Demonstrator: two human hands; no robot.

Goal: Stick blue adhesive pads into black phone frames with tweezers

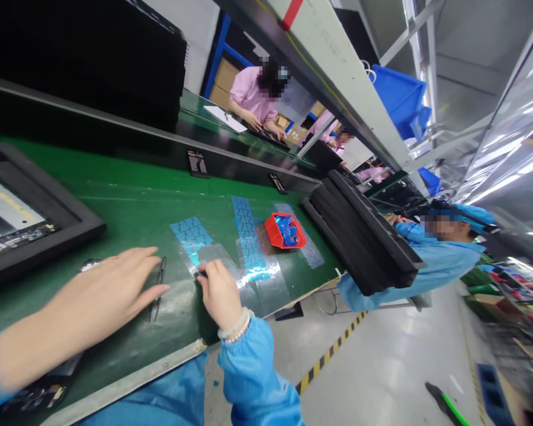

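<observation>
My left hand [111,287] reaches over the green bench mat with its fingers and thumb apart, holding nothing. Beside its fingertips lie black tweezers [159,290]. My right hand [220,293] is pinched on a small dark thing at the edge of a clear film; what it is cannot be made out. Just behind that hand is a blue sticker sheet [190,235]. A longer blue sticker strip [249,236] stretches to the right. Next to it sits a red tray [302,239] with blue film pieces inside. Part of a dark device [57,378] shows beneath my left forearm.
A black-framed device [82,222] occupies the left. Stacked black panels [359,236] stand at the right end of the bench [128,207]. Two small dark parts [198,164] rest along the back ledge. A person in blue is at the right; people in pink work across the line.
</observation>
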